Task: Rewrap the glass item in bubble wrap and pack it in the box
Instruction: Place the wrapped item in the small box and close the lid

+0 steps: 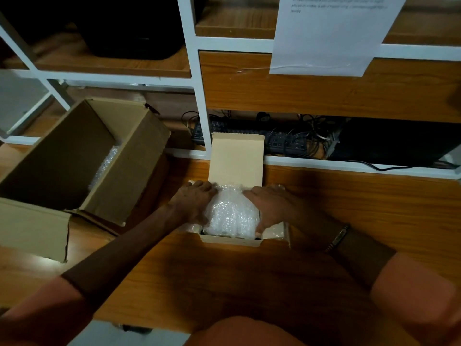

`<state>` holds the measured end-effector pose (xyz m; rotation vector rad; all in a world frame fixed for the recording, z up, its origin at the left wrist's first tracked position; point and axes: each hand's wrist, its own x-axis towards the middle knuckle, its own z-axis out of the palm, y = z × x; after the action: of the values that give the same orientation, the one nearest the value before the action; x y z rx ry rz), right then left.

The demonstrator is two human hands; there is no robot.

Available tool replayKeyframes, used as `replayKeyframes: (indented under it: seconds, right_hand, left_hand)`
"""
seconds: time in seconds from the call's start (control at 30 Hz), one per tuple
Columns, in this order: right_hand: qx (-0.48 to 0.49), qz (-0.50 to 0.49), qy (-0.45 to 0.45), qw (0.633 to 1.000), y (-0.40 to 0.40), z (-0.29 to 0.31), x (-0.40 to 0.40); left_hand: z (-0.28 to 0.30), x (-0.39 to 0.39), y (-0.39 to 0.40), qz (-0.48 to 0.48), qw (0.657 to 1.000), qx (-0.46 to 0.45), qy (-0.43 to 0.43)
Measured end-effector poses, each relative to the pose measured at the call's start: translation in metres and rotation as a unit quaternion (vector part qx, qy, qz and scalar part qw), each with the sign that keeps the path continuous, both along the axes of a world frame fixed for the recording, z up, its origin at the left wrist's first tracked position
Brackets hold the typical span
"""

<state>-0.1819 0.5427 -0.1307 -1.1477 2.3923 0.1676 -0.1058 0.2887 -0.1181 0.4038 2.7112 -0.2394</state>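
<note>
A bundle of bubble wrap (232, 216) bulges out of a small tan cardboard box (230, 242) on the wooden table. The glass item inside the wrap is hidden. The box's lid (237, 158) stands upright at the far side. My left hand (193, 202) cups the bundle's left side, fingers curled round it. My right hand (270, 208) cups its right side, with the thumb reaching down to the box's near right corner.
A large open cardboard box (82, 158) with some bubble wrap inside lies to the left. Behind the table stands a white-framed wooden shelf (199, 96) with a keyboard (279, 141), cables and a taped sheet of paper (329, 33).
</note>
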Motion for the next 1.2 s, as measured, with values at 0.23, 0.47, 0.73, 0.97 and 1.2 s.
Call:
replayKeyframes:
  seconds: [0.23,0.47,0.73,0.97,1.2]
  right_hand:
    - [-0.020,-0.008,0.012,1.000,-0.001,0.002,0.007]
    - [-0.046,-0.053,-0.004,0.998,0.002,-0.009,0.006]
    - [-0.072,-0.050,0.116,0.989,-0.013,-0.035,0.030]
    - [-0.045,-0.053,0.031,0.997,-0.006,-0.014,0.021]
    - [-0.201,-0.352,0.040,0.913,0.035,0.000,0.030]
  left_hand:
    - [-0.011,0.004,0.004,0.023,0.999,0.000,0.025]
    - [-0.024,-0.002,0.004,0.027,0.998,-0.014,0.047]
    - [-0.025,-0.003,0.016,0.027,0.996,-0.025,0.079]
    - [-0.025,0.010,0.015,0.039,0.996,-0.023,0.076]
    - [-0.033,0.053,-0.010,0.210,0.906,0.304,0.208]
